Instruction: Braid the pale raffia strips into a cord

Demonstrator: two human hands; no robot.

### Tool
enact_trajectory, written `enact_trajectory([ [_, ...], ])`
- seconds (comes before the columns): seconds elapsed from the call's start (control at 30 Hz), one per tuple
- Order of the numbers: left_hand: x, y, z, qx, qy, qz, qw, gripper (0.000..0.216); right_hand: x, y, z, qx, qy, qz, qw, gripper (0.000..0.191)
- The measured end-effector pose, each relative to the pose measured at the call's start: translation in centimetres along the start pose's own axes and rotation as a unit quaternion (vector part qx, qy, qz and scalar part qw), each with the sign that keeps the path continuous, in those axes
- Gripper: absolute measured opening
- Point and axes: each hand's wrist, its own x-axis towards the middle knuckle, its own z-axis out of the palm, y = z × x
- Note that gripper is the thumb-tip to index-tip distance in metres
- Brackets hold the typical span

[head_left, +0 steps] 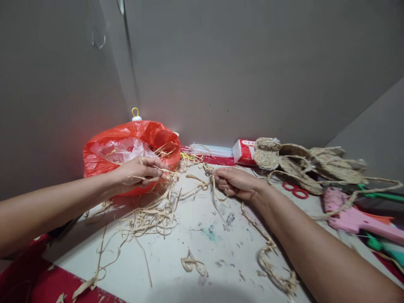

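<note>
My left hand (140,171) is closed around a bunch of loose straw strands (151,210) in front of a red plastic bag (104,158). My right hand (235,183) pinches the end of a braided straw rope (268,252) together with a few loose strands. The rope trails under my right forearm toward the near edge of the white table (202,248). More straw spills out of the bag's mouth onto the table.
Woven straw pieces (299,162) lie at the back right beside a red-and-white box (243,151). Red-handled scissors (296,190), a pink glue gun (356,219) and green tools lie at the right. Grey walls close in the corner.
</note>
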Motion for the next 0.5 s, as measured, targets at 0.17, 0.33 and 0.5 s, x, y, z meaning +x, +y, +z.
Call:
enact_trajectory([
  [0.17, 0.03, 0.41, 0.04, 0.022, 0.004, 0.011, 1.0, 0.014, 0.2, 0.15, -0.16, 0.004, -0.002, -0.003, 1.0, 0.032],
  [0.33, -0.37, 0.96, 0.03, 0.096, -0.017, 0.051, 0.994, 0.02, 0.31, 0.24, -0.28, 0.006, -0.009, -0.005, 1.0, 0.031],
  [0.5, -0.15, 0.7, -0.16, 0.126, -0.016, 0.064, 0.99, 0.022, 0.25, 0.21, -0.28, 0.005, -0.008, -0.004, 1.0, 0.031],
])
